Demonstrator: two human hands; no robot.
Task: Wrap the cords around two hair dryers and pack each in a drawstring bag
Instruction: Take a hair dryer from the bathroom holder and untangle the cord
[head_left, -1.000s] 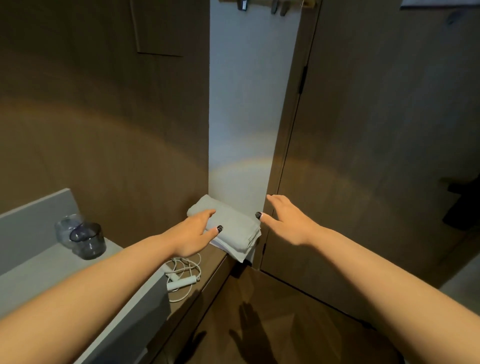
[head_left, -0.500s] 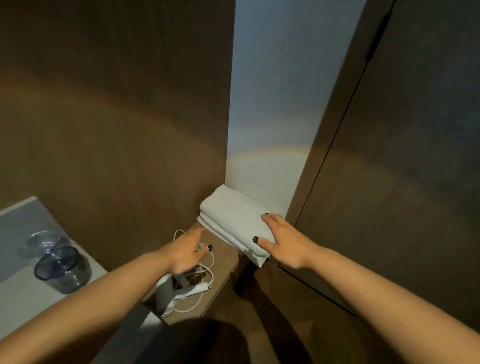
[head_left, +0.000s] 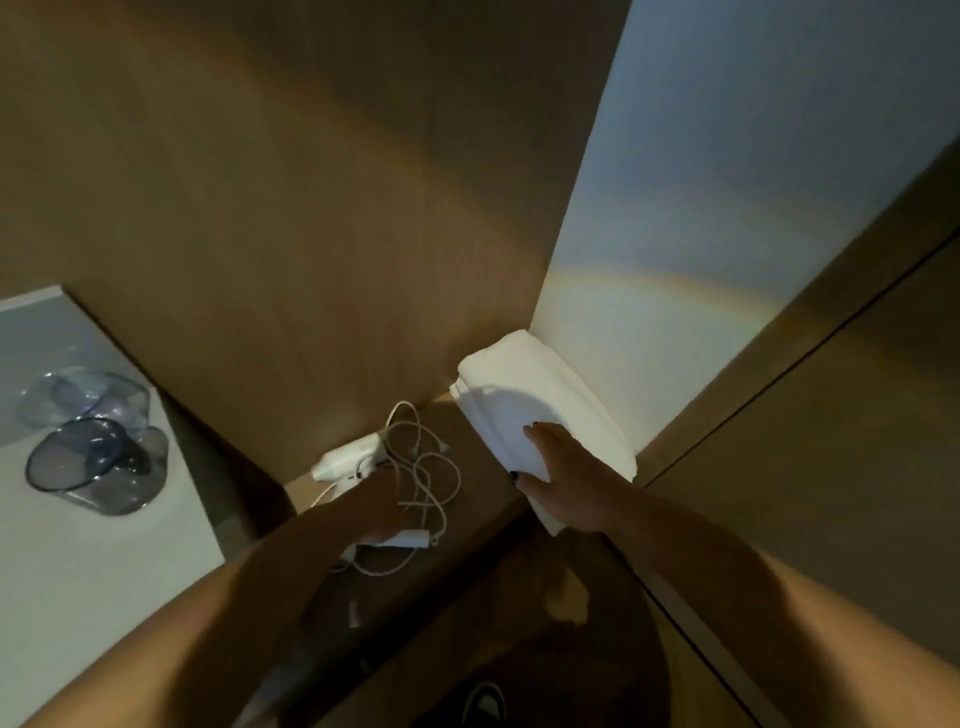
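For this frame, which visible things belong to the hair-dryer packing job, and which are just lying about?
Job:
white hair dryer
its loose white cord
left hand, reaching down at the dryer and cord

Lying about:
folded white towels, with the right hand on them
two tinted glass cups
grey counter

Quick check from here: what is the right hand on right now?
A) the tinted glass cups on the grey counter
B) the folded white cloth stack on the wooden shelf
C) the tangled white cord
B: the right hand lies on the folded white cloth stack on the wooden shelf, thumb at its near edge.
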